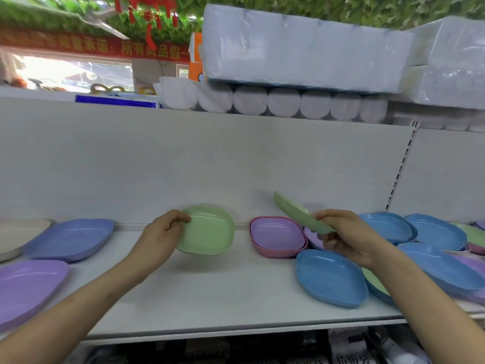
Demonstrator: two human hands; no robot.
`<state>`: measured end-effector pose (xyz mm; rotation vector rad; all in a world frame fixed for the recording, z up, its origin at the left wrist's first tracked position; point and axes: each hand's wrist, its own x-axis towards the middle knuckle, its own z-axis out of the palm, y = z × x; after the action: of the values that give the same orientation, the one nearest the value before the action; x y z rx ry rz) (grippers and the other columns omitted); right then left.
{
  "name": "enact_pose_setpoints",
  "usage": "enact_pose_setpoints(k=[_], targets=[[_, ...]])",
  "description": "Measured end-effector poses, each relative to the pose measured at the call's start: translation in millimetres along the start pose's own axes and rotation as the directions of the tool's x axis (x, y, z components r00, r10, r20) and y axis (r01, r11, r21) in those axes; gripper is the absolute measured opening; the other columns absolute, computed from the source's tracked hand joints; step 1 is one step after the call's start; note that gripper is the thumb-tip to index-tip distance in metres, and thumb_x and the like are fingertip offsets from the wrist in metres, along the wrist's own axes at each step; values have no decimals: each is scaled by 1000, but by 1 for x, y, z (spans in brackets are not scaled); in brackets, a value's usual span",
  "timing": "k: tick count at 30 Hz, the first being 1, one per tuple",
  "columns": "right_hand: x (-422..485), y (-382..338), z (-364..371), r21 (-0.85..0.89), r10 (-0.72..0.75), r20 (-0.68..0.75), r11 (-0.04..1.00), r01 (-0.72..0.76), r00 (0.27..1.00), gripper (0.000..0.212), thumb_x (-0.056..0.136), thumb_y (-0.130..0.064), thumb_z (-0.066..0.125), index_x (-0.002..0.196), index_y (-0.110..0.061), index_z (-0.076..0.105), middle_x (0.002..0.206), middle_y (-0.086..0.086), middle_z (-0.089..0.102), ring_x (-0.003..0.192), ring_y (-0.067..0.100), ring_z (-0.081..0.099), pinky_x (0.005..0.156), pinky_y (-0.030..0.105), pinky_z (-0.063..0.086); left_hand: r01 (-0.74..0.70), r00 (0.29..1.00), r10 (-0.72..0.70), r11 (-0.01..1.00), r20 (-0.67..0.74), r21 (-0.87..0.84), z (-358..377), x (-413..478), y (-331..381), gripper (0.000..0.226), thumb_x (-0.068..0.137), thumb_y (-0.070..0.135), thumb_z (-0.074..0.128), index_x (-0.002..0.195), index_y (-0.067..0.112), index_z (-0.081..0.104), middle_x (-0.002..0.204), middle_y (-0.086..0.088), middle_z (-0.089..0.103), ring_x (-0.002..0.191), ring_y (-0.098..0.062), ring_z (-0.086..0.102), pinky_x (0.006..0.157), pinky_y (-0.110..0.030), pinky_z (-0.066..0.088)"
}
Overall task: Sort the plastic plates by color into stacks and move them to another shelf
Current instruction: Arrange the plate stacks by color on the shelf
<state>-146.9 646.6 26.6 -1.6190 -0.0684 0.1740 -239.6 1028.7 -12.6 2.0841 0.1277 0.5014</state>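
Observation:
My left hand pinches the left rim of a green plate, held just above the white shelf at its middle. My right hand grips a second green plate, tilted steeply on edge with its far end pointing up and left. Between the hands a lilac plate sits nested in a pink plate. A blue plate lies below my right hand, with several more blue plates to the right. My right forearm hides part of another green plate.
At the left lie a periwinkle plate, a purple plate and a beige plate. More mixed plates crowd the far right edge. Wrapped paper rolls fill the shelf above. Goods sit on the shelf below.

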Motion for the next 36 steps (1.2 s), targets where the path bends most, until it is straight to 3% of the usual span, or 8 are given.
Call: enact_pose_setpoints(k=[5,10,15,17,20,23,28,36], targets=[[-11,3,53,115,-72,224,992,47,972,18,94,4,61,109,-4,67,81,11,57,61,19,49,46,24,40,32,999,-29,997,-40,73,-20,-33,-7,28,96,26,67,121,35,59,119,25,60,104,6,57,81,-13,43],[-25,6,115,90,-116,387,992,87,915,78,47,-26,102,117,-14,70,90,10,63,66,20,52,51,25,44,85,986,-60,984,-157,155,-57,-71,-19,51,89,27,78,133,35,55,124,18,58,111,-3,55,84,-12,40],[-45,12,184,-4,-271,375,956,294,887,58,70,-15,91,119,-33,65,103,9,65,66,19,52,55,29,42,150,966,-100,968,-237,201,-113,-111,-32,57,87,28,80,136,36,53,120,18,58,112,-10,57,81,-10,42],[-57,10,209,-71,-310,390,929,364,867,56,74,-21,90,118,-41,62,105,-1,64,64,13,53,57,27,43,168,953,-102,962,-285,216,-139,-125,-35,56,87,30,79,136,37,53,123,13,59,112,-12,57,87,-21,44],[-77,8,244,-184,-345,416,875,449,842,57,75,-31,89,119,-49,57,117,-11,61,85,11,60,70,28,45,194,936,-119,960,-331,203,-180,-150,-43,52,88,32,77,134,40,54,126,13,57,113,-11,55,89,-27,43],[-104,5,285,-217,-359,457,842,494,814,59,77,-33,88,122,-51,54,123,-16,58,105,12,60,79,28,47,196,928,-122,963,-352,183,-224,-178,-58,52,88,31,77,133,40,54,129,14,58,113,-9,57,91,-27,45],[-159,9,376,-259,-356,509,805,534,784,65,76,-34,88,127,-47,50,125,-19,56,111,12,60,94,35,50,211,921,-121,954,-369,215,-313,-232,-92,52,89,31,76,134,40,52,130,14,57,110,-9,59,88,-27,49],[-236,30,500,-332,-348,529,754,566,774,76,77,-34,86,141,-39,44,131,-11,51,119,15,53,91,31,42,266,900,-166,942,-402,206,-430,-304,-146,50,90,30,74,134,39,52,132,10,58,112,-13,61,95,-37,53]])
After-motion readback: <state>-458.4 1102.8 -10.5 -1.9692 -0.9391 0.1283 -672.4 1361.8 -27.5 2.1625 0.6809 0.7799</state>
